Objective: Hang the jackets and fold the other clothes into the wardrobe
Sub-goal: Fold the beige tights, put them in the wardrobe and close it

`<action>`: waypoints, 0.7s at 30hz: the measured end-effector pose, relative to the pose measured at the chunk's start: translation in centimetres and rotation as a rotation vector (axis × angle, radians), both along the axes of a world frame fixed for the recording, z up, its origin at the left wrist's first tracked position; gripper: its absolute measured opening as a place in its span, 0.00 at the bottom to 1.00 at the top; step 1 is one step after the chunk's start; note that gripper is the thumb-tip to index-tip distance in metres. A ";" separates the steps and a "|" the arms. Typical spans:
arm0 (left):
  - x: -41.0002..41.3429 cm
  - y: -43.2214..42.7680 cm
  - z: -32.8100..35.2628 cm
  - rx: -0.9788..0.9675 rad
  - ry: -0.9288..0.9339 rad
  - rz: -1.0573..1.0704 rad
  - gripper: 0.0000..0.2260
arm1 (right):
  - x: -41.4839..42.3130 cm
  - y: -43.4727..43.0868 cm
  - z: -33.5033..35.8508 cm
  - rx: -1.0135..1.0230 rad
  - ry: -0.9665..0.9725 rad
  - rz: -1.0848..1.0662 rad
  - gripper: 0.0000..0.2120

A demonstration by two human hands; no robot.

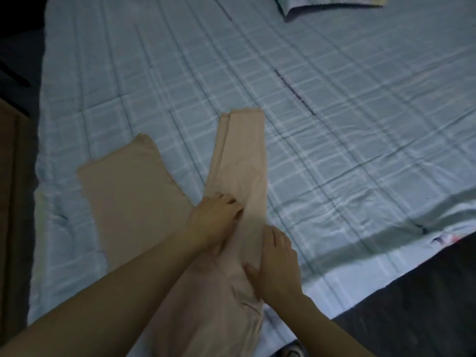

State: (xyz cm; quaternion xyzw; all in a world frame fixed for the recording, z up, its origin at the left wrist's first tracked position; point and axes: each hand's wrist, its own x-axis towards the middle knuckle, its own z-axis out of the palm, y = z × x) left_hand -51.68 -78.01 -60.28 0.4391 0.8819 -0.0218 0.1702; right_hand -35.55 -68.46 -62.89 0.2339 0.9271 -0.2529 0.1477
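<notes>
A pair of beige trousers point(239, 166) lies spread on the pale blue checked bed cover point(334, 124). One leg runs straight away from me, the other splays out to the left. My left hand point(215, 219) presses flat on the near part of the straight leg, fingers curled at a crease. Just below it, my right hand point(277, 264) lies flat on the same leg's right edge, thumb on the cloth. Neither hand lifts the fabric. No jacket or wardrobe is in view.
A folded pale cloth point(332, 3) with coloured print lies at the far top of the bed. Dark floor borders the bed at left and bottom right. A brown wooden surface point(10, 202) stands at the left edge. A shoe tip point(289, 350) shows below.
</notes>
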 end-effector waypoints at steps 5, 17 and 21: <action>-5.2 3.4 -0.2 0.099 0.092 -0.230 0.16 | -1.6 -0.2 0.6 0.027 0.029 -0.126 0.31; -15.6 14.4 -1.4 -0.156 0.258 -0.880 0.31 | -6.1 -1.8 -0.4 -0.079 -0.040 -0.456 0.16; -16.9 15.1 -1.2 -0.190 0.197 -0.939 0.16 | -5.7 -2.3 -0.3 -0.118 0.018 -0.423 0.07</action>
